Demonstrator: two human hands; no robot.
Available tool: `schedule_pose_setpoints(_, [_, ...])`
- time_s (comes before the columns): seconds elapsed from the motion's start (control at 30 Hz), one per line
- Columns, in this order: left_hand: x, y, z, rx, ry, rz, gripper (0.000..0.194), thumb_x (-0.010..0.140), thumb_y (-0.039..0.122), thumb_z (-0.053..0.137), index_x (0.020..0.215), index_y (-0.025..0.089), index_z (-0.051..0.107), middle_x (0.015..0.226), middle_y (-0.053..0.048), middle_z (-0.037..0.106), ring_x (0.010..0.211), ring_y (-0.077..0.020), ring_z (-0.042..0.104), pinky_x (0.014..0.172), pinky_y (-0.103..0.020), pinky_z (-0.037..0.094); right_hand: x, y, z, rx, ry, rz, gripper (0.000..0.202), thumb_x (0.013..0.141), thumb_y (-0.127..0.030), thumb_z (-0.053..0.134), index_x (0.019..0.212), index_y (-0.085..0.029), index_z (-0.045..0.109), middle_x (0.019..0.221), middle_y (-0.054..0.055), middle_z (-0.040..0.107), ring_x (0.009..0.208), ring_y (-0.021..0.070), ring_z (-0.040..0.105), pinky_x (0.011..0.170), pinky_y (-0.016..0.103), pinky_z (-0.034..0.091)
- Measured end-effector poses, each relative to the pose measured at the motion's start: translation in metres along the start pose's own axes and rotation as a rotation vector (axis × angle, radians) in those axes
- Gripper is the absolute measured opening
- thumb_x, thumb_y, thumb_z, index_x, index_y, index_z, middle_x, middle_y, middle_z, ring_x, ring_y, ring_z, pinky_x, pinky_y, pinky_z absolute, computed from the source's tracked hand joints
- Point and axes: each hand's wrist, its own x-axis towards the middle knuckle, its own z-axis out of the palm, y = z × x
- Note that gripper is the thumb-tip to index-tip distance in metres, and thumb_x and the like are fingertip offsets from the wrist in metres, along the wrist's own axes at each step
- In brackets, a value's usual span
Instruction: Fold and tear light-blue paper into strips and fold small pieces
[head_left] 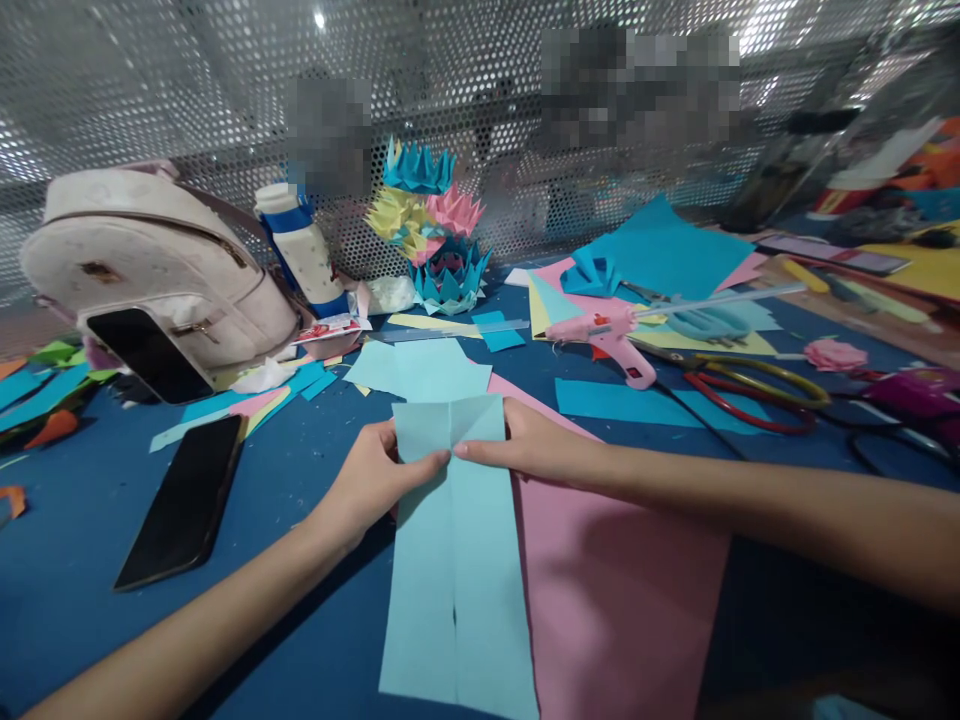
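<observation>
A long light blue sheet of paper (457,560) is held up in front of me, with a crease running down its middle. My left hand (379,470) grips its left edge, thumb on the front and fingers behind. On the opposite edge my right hand (536,440) grips the sheet the same way. Both thumb tips almost meet at the centre crease near the top. Beneath and to the right lies a large pink sheet (622,590). Another light blue piece of paper (427,368) lies just beyond the held sheet.
A phone (184,505) lies to the left, before a white backpack (157,260) and a bottle (300,250). Folded paper flowers (446,270) stand at the back. To the right are a pink glue gun (604,335) with its cord, scissors (750,385) and blue sheets (660,250).
</observation>
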Motion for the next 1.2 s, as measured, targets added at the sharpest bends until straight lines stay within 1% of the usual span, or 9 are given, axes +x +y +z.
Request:
schedule_pose_setpoints(0.07, [0.0, 0.0, 0.0, 0.01, 0.004, -0.001, 0.021, 0.068, 0.031, 0.078, 0.079, 0.015, 0.069, 0.068, -0.002, 0.072, 0.052, -0.0144, 0.062, 0.044, -0.021, 0.044, 0.001, -0.001, 0.001, 0.027, 0.0, -0.011, 0.04, 0.075, -0.034, 0.074, 0.11, -0.019, 0.064, 0.098, 0.004, 0.07, 0.085, 0.0174, 0.065, 0.069, 0.026, 0.053])
schedule_pose_setpoints(0.13, [0.0, -0.001, 0.001, -0.002, 0.002, 0.007, 0.023, 0.068, 0.032, 0.077, 0.08, 0.015, 0.069, 0.071, -0.003, 0.073, 0.055, -0.0149, 0.063, 0.047, -0.022, 0.047, 0.001, -0.002, 0.001, 0.048, -0.002, 0.005, 0.04, 0.075, -0.035, 0.074, 0.11, -0.017, 0.065, 0.1, 0.005, 0.071, 0.088, 0.0188, 0.066, 0.072, 0.028, 0.054])
schedule_pose_setpoints(0.27, [0.0, -0.003, 0.002, -0.051, -0.004, 0.024, 0.025, 0.067, 0.032, 0.078, 0.084, 0.014, 0.071, 0.082, -0.005, 0.075, 0.066, -0.017, 0.067, 0.06, -0.025, 0.052, 0.0, -0.005, 0.002, 0.092, 0.0, 0.032, 0.039, 0.074, -0.033, 0.075, 0.109, -0.016, 0.066, 0.099, 0.005, 0.071, 0.085, 0.0182, 0.066, 0.072, 0.027, 0.053])
schedule_pose_setpoints(0.43, [0.0, -0.002, 0.002, -0.019, 0.038, 0.059, 0.022, 0.065, 0.031, 0.078, 0.078, 0.014, 0.071, 0.073, -0.003, 0.073, 0.063, -0.0165, 0.065, 0.058, -0.024, 0.049, -0.002, -0.008, 0.004, 0.113, 0.019, 0.025, 0.033, 0.072, -0.028, 0.076, 0.102, -0.015, 0.068, 0.097, 0.004, 0.071, 0.086, 0.0178, 0.065, 0.073, 0.027, 0.051])
schedule_pose_setpoints(0.6, [0.0, -0.003, 0.003, -0.002, 0.057, 0.086, 0.019, 0.064, 0.03, 0.078, 0.074, 0.015, 0.071, 0.07, -0.002, 0.072, 0.061, -0.0161, 0.063, 0.056, -0.024, 0.049, -0.003, -0.011, 0.005, 0.105, 0.013, 0.023, 0.029, 0.072, -0.031, 0.076, 0.095, -0.016, 0.068, 0.092, 0.004, 0.07, 0.085, 0.0184, 0.064, 0.071, 0.027, 0.051])
schedule_pose_setpoints(0.9, [0.0, -0.004, 0.003, -0.003, 0.072, 0.095, 0.014, 0.064, 0.026, 0.078, 0.072, 0.015, 0.072, 0.064, 0.001, 0.07, 0.054, -0.012, 0.058, 0.048, -0.02, 0.043, -0.004, -0.012, 0.004, 0.086, 0.013, 0.03, 0.029, 0.073, -0.033, 0.076, 0.096, -0.017, 0.067, 0.096, 0.005, 0.07, 0.087, 0.0196, 0.064, 0.074, 0.029, 0.051])
schedule_pose_setpoints(1.03, [0.0, -0.006, 0.003, -0.039, 0.077, 0.076, 0.015, 0.063, 0.025, 0.079, 0.07, 0.015, 0.07, 0.065, 0.001, 0.07, 0.055, -0.0117, 0.059, 0.05, -0.019, 0.045, -0.004, -0.011, 0.003, 0.015, 0.018, -0.001, 0.027, 0.075, -0.032, 0.073, 0.096, -0.016, 0.068, 0.095, 0.004, 0.069, 0.085, 0.0183, 0.063, 0.071, 0.027, 0.05])
schedule_pose_setpoints(1.13, [0.002, -0.008, 0.001, -0.064, 0.07, 0.049, 0.019, 0.064, 0.028, 0.079, 0.074, 0.015, 0.069, 0.072, -0.001, 0.072, 0.062, -0.0146, 0.063, 0.055, -0.022, 0.049, -0.003, -0.009, 0.003, -0.059, 0.029, -0.034, 0.028, 0.076, -0.033, 0.072, 0.099, -0.017, 0.068, 0.097, 0.004, 0.069, 0.087, 0.0189, 0.063, 0.072, 0.027, 0.051])
schedule_pose_setpoints(1.2, [0.002, -0.009, 0.0, -0.068, 0.042, 0.026, 0.023, 0.066, 0.032, 0.078, 0.079, 0.015, 0.069, 0.076, -0.002, 0.073, 0.065, -0.0171, 0.066, 0.058, -0.024, 0.051, -0.002, -0.007, 0.002, -0.093, 0.03, -0.032, 0.029, 0.076, -0.033, 0.072, 0.099, -0.017, 0.067, 0.098, 0.004, 0.069, 0.088, 0.0195, 0.063, 0.072, 0.027, 0.051])
